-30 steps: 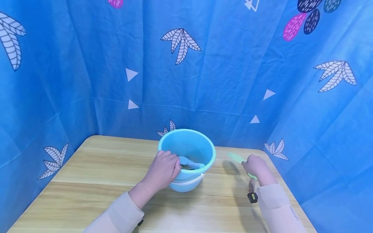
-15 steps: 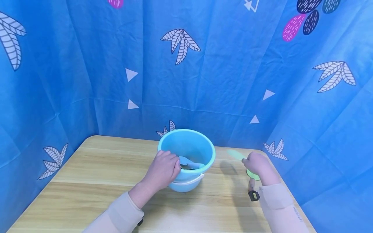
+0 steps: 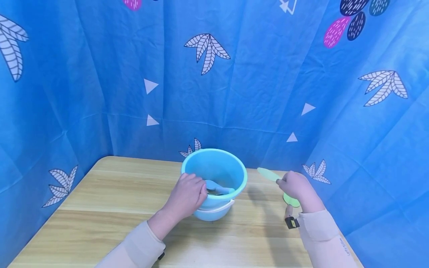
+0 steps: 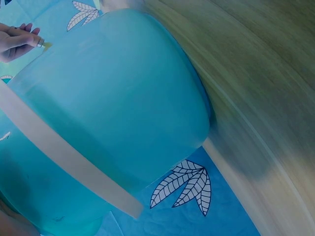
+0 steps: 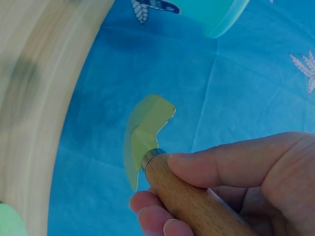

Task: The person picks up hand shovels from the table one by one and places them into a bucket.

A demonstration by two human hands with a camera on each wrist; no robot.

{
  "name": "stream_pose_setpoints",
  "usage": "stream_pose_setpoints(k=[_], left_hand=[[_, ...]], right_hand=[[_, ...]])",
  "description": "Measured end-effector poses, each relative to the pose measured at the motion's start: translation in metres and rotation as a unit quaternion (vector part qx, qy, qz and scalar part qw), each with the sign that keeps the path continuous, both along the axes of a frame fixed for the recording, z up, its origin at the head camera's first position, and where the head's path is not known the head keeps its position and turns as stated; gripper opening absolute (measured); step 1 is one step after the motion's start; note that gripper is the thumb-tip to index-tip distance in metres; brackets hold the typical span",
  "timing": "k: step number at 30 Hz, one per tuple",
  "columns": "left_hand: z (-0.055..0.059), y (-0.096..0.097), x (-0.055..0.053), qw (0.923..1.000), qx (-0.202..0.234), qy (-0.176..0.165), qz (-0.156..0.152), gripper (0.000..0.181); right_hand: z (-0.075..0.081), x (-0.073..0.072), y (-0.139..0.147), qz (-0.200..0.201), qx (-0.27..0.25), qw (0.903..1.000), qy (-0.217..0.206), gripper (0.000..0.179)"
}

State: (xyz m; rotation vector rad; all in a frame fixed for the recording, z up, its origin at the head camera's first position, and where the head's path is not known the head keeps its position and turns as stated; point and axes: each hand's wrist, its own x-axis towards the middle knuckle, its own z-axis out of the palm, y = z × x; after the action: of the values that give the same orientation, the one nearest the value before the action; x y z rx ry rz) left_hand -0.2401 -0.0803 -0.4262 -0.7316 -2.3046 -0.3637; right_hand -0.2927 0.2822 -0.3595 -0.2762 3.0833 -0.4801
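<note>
Your spatula [image 3: 268, 174] has edged toward the bucket [image 3: 214, 163]. Your right hand [image 3: 295, 185] grips it to the bucket's right, apart, long axis slanting left and away from you. Your left hand [image 3: 189, 190], farther from the spatula, grips the bucket's near-left rim.

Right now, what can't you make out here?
Head view: part of the blue tool, behind the left hand and the bucket.
Head view: part of the green piece on the table, behind the right hand.
Right wrist view: end of the wooden handle, cut by the bottom edge.
Head view: lettering on the right sleeve, too small.
</note>
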Motion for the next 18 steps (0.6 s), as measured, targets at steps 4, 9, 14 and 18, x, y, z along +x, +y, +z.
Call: stream_pose_setpoints(k=[4, 9, 14, 18], left_hand=[[-0.001, 0.000, -0.001, 1.0000, -0.001, 0.004, 0.001, 0.027], [-0.001, 0.000, -0.001, 1.0000, -0.005, -0.003, 0.008, 0.027], [0.000, 0.000, -0.001, 0.9999, -0.008, -0.007, 0.011, 0.026], [0.000, 0.000, 0.000, 0.9999, -0.007, -0.003, 0.010, 0.026]], right_hand=[[0.005, 0.003, -0.003, -0.003, -0.011, 0.9999, -0.009, 0.048], [0.012, 0.006, -0.007, -0.003, -0.020, 0.9997, -0.015, 0.047], [0.017, 0.010, -0.010, -0.001, -0.025, 0.9996, -0.015, 0.047], [0.021, 0.013, -0.013, 0.006, -0.028, 0.9996, -0.006, 0.047]])
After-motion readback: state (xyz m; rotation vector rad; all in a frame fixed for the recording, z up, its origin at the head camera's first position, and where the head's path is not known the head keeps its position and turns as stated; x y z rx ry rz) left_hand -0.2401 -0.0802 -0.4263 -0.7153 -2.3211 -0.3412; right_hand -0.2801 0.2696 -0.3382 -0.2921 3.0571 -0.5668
